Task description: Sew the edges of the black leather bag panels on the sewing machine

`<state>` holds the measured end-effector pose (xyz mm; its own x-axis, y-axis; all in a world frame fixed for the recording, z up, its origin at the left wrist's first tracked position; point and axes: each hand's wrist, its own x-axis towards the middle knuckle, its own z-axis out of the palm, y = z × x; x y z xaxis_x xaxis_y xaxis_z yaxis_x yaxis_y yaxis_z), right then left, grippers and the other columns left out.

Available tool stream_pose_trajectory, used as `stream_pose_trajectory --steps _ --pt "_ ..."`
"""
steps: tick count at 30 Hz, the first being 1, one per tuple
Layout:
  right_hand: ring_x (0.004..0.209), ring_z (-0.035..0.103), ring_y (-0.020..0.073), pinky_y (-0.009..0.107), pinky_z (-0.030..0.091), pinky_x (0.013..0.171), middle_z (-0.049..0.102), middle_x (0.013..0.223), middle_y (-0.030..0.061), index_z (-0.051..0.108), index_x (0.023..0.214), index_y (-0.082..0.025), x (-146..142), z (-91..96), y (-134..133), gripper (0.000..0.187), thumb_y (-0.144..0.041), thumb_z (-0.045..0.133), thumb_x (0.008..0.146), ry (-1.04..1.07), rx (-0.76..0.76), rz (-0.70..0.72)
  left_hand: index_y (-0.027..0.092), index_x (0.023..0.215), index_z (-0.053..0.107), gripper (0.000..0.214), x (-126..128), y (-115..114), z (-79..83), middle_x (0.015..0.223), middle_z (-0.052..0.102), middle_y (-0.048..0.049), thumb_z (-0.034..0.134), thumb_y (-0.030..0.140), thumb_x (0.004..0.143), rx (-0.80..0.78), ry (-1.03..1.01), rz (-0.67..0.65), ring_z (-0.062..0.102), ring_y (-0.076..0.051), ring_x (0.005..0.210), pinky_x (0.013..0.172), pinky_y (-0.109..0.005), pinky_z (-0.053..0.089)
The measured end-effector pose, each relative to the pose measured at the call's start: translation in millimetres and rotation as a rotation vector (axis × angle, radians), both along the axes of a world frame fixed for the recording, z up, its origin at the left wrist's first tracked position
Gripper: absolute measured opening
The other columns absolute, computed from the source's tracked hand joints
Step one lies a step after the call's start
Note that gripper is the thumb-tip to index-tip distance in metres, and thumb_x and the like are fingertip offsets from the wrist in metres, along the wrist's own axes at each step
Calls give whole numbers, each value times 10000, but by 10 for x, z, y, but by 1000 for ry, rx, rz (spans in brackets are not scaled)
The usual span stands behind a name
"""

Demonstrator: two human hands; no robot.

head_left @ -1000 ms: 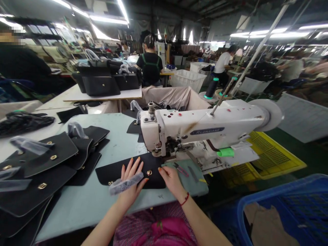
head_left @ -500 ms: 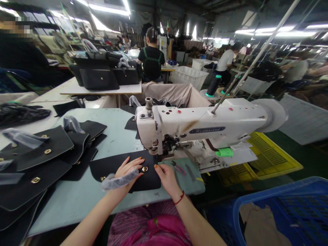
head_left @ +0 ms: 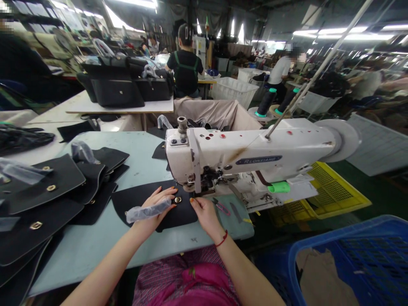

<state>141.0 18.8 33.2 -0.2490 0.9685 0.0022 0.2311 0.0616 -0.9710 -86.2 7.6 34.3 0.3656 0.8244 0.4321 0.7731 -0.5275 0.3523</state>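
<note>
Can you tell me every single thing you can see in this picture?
Black leather bag flap: one, black, under both hands
Round gold metal clasp: one, gold, on that flap
Pile of leather flaps with gold clasps: many, black, left on the table
Pale blue work table: one, pale blue, under the flaps
White sewing machine: one, white, right of the hands
Pink-handled snips: one, pink, beside the machine
Leather handbags: several, black, on a table ahead
Yellow plastic mesh tray: one, yellow, floor at right
Blue plastic crate: one, blue, lower right
Co-worker in a black shirt: one, ahead
Left hand: one, flat on the flap, clear plastic across it
Right hand: one, at the flap's edge
Red bracelet: one, red, on the right wrist
</note>
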Motion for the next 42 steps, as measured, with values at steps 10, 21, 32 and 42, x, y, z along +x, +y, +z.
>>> stream_pose_trajectory --steps 10,21,32,42 --pt "679 723 199 194 481 479 672 698 40 526 786 -166 108 47 -341 434 -595 534 854 204 -317 108 207 1170 576 302 -46 54 66 1241 652 -77 486 388 946 -91 -40 19 612 -222 1153 1049 -374 454" --pt "647 720 178 179 486 471 745 809 120 583 800 -135 161 200 -233 497 -622 664 749 401 -558 210 204 1171 609 382 -81 143 251 1187 674 -85 425 454 949 -231 -2 -22 583 -283 1169 1055 -423 398" --pt "636 711 176 190 474 483 741 758 104 599 802 -136 96 72 -280 508 -632 672 725 400 -531 138 208 1236 595 420 -93 128 221 1265 650 -85 427 462 948 -197 44 -7 559 -284 1226 1077 -418 383" --pt "549 665 148 232 501 528 722 689 90 588 718 -138 89 -154 -274 532 -668 603 763 274 -417 100 154 1150 627 330 -100 136 105 1209 679 -124 478 375 955 -20 88 -98 638 -230 1119 1009 -358 483"
